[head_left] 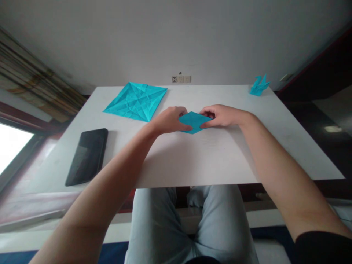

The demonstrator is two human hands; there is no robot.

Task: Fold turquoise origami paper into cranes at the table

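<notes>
Between my two hands is a small folded sheet of blue origami paper [193,120], roughly diamond-shaped, just over the middle of the white table [176,157]. My left hand [172,119] pinches its left corner, thumb on top and fingers curled behind. At the right corner, my right hand [218,115] grips it the same way, its thumb along the near edge. The paper hides some of the fingertips. Beyond my left hand lies an unfolded blue sheet [137,101] covered in creases. A folded blue paper crane [259,87] stands at the far right of the table.
A black tablet or large phone [88,156] lies at the table's left side, beside my left forearm. Wall sockets [180,79] sit just above the far table edge. A patterned curtain [35,69] hangs at the left, and my legs [189,227] are below the near edge.
</notes>
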